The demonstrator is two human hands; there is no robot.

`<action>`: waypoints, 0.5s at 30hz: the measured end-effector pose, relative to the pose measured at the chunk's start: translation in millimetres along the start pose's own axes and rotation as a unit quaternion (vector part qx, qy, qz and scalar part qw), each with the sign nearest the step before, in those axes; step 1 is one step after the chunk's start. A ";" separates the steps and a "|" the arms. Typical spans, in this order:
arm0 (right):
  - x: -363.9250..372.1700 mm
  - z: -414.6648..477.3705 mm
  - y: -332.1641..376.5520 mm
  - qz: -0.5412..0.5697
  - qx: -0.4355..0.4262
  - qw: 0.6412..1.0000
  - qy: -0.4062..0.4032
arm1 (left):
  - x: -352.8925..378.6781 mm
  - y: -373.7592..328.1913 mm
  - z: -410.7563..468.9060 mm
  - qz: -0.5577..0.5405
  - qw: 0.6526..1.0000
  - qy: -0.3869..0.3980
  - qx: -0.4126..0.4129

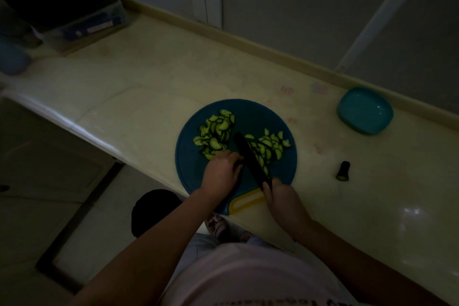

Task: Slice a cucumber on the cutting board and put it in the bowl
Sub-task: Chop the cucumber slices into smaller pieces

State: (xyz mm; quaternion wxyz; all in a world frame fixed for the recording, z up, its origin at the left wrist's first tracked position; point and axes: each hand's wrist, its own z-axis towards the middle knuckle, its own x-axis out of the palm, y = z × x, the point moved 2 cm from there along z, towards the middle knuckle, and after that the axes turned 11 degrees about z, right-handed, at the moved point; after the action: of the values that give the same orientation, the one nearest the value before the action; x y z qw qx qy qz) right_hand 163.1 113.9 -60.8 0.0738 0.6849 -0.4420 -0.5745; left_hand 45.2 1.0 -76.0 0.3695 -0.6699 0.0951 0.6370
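Dim light. On bench [154, 87], round blue cutting board [258, 117], near edge. Two piles of cucumber slices [216, 135] on it, left and right of knife [250, 159]. Grip of right hand [280, 196] closed round knife handle, blade across board. Fingers of left hand [221, 174] curled down just left of blade; contents hidden, cannot tell. Teal bowl [365, 110] far right, well apart. Loose cucumber stub [343, 170] right of board.

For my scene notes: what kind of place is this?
Probably a home kitchen: a long counter, a cutting board with cucumber slices on it, and a bowl nearby.
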 end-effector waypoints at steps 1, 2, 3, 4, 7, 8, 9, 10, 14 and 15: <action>-0.9 1.7 -0.5 0.006 0.002 1.000 0.002 | 0.5 0.3 -0.5 -0.001 1.000 0.000 -0.003; -2.3 2.7 -1.1 0.010 0.002 1.000 0.006 | 1.2 0.8 -0.8 -0.005 1.000 0.002 -0.009; -3.9 3.2 -2.0 0.013 0.001 1.000 0.011 | 1.7 1.7 -0.9 -0.011 1.000 0.004 -0.016; -6.2 2.9 -2.8 0.019 0.001 1.000 0.014 | 2.1 2.4 -0.7 -0.018 1.000 0.005 -0.024; -14.2 -1.1 -3.7 0.036 -0.004 0.999 0.021 | 2.7 3.9 0.1 -0.026 0.999 0.011 -0.035; -16.2 -2.6 -3.3 0.037 -0.007 0.999 0.026 | 2.4 3.9 0.4 -0.025 0.999 0.011 -0.033; -17.1 -3.9 -3.5 0.037 -0.008 0.999 0.029 | 1.9 3.6 0.5 -0.024 0.999 0.010 -0.031; -17.5 -5.0 -3.8 0.036 -0.011 0.999 0.030 | 1.5 3.5 0.7 -0.024 0.999 0.011 -0.029; -16.7 -6.7 -6.0 0.035 -0.006 0.999 0.036 | -0.3 2.7 1.5 -0.023 0.999 0.011 -0.023; -16.3 -6.9 -6.4 0.034 -0.004 0.999 0.037 | -0.5 2.6 1.6 -0.023 0.999 0.012 -0.022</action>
State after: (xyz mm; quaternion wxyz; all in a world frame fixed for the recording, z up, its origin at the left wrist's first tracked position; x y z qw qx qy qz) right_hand 173.1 126.2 -50.7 0.1128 0.6899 -0.4596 -0.5478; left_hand 42.3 -0.1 -76.4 0.3680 -0.6874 0.0696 0.6223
